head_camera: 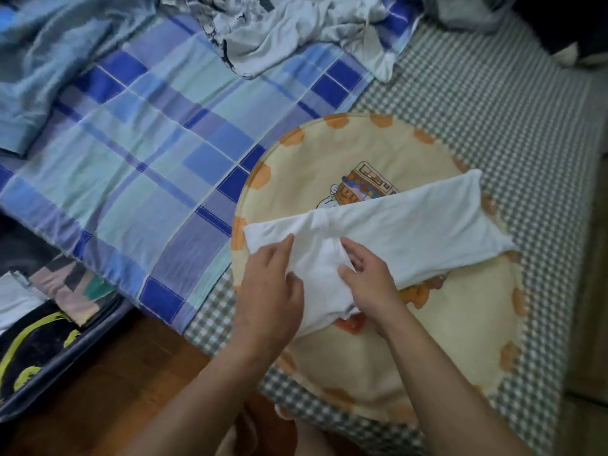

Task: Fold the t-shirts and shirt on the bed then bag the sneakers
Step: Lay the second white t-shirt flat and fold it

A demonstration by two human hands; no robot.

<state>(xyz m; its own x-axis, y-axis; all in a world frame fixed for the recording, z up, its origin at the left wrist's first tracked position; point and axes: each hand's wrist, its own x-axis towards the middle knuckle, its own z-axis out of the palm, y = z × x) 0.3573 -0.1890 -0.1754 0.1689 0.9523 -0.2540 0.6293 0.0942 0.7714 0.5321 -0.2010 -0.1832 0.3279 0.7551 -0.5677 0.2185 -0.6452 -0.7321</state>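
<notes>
A white t-shirt, folded into a long band, lies across a round yellow cushion on the bed. My left hand holds the shirt's near end from the left, fingers curled over the cloth. My right hand pinches a fold of the same end from the right. A crumpled white printed garment lies at the far side of the bed, and a light blue shirt is spread at the far left. No sneakers are in view.
A blue plaid sheet covers the bed's left part, over a green checked sheet. An open suitcase with folded clothes sits on the wooden floor at the lower left. A dark object lies at the top right.
</notes>
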